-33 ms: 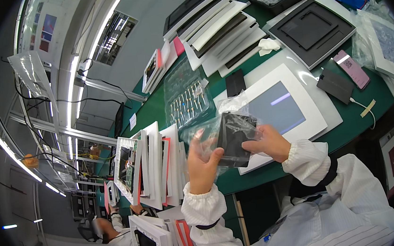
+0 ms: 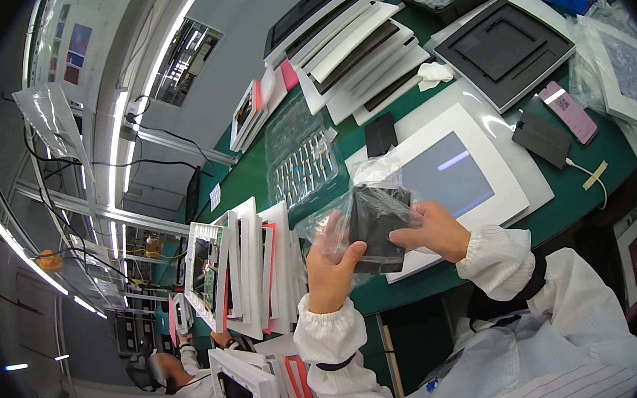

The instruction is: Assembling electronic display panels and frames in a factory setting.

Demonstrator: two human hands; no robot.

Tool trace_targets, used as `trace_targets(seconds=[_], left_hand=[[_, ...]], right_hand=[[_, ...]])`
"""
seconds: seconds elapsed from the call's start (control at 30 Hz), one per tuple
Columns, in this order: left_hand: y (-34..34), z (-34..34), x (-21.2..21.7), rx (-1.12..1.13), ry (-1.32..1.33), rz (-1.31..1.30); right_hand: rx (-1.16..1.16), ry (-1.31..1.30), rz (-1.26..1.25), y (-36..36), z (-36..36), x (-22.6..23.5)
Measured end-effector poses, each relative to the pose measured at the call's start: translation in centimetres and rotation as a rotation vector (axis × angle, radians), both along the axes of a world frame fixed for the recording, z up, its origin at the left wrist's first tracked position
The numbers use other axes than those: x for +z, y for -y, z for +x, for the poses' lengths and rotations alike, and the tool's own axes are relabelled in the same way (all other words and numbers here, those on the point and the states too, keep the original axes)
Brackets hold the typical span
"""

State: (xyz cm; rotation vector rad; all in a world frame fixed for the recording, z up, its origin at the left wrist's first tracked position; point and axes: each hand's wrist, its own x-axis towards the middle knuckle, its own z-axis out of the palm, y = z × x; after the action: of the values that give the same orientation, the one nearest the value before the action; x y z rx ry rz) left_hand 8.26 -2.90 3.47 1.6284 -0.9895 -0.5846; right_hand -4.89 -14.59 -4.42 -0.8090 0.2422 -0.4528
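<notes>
Between my hands is a flat black rectangular object (image 2: pixel 378 220), tilted over the table and wrapped in a transparent plastic bag (image 2: pixel 377 169). My left hand (image 2: pixel 330 275) grips its left edge through the film, thumb on the near face and fingers behind the plastic. From the right, my right hand (image 2: pixel 437 233) pinches the other edge with the thumb on top. Partly under the object and my right hand lies a white-framed display panel (image 2: pixel 496 166) with a grey-blue screen. A smaller black block (image 2: pixel 380 134) rests beyond the bag.
A transparent tray of small cable parts (image 2: pixel 303 162) sits ahead-left. White frames (image 2: pixel 252 267) stand upright at left; more frames (image 2: pixel 366 56) are stacked at the back. At right are a black-backed frame (image 2: pixel 507 50), a pink phone (image 2: pixel 569 112) and a corded black box (image 2: pixel 541 137). Another person (image 2: pixel 174 370) works far left.
The bagged black object and my left hand have shifted very slightly; my left fingers sit a little differently behind the film. Everything else looks the same.
</notes>
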Motion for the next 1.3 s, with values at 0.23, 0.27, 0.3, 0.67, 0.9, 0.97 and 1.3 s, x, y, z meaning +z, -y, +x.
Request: trace_targets(seconds=[0.23, 0.27, 0.3, 0.67, 0.9, 0.97, 1.3], left_hand=[[-0.8, 1.3, -0.8, -0.024, -0.264, -0.039], [-0.7, 1.2, -0.8, -0.029, -0.264, -0.040], [-0.8, 0.9, -0.6, 0.006, -0.259, -0.047], [-0.6, 2.0, -1.5, 0.122, -0.188, 0.019], [-2.6, 7.9, -5.3, 0.552, -0.256, -0.159], [-3.0, 9.8, -6.9, 0.653, -0.232, -0.137], [1.3, 5.5, -10.5, 0.649, 1.028, 0.095]], right_hand=[[-0.203, -0.175, 0.060, 1.4, -0.1, -0.3], [-0.208, -0.174, 0.059, 1.2, 0.2, -0.7], [-0.574, -0.168, -0.212, 0.6, 0.6, -0.9], [-0.233, -0.131, -0.186, 1.3, -0.4, -0.3], [-0.584, -0.065, 0.256, 3.1, -1.3, -1.7], [-0.618, -0.061, 0.289, 4.0, -2.5, -1.5], [-0.636, -0.003, 0.266, 8.1, -10.9, -0.5]])
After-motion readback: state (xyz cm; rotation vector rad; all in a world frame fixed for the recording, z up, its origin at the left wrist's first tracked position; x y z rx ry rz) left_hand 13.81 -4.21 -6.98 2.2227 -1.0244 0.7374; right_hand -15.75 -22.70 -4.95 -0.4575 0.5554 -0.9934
